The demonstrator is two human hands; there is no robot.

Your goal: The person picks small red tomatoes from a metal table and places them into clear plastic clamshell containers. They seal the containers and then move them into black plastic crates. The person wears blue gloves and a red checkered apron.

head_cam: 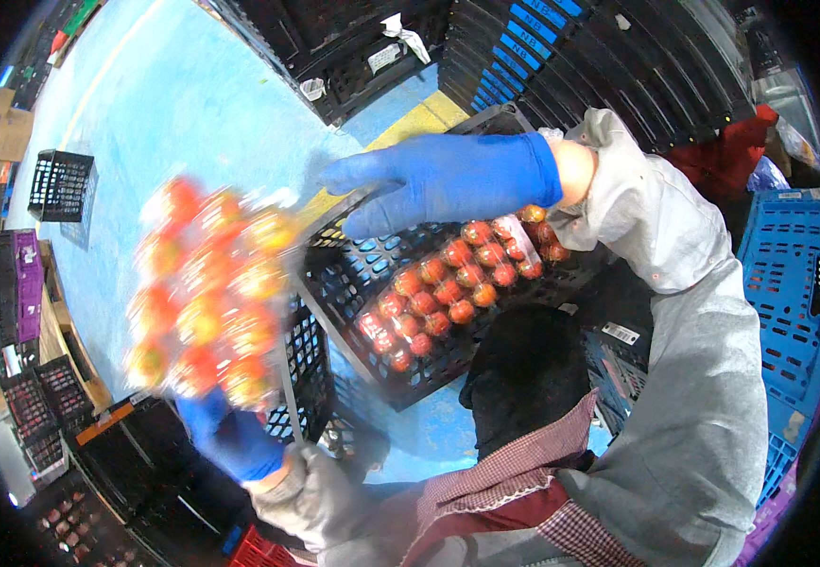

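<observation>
My left hand, in a blue glove, grips the lower end of a clear pack of red and orange tomatoes. Motion blurs this pack, which is raised to the left of a black slatted crate. Inside the crate lie more clear packs of tomatoes, in rows, some bearing labels. Above the crate's far side stretches my right hand, also blue-gloved. Its thumb and fingers are apart, with nothing between them. The right forearm and sleeve hide part of the crate's right end.
Nested black crates with blue labels stand at the upper right. A blue crate is on the right. Another small black crate sits on the blue floor at left. Below it are a wooden pallet and dark crates.
</observation>
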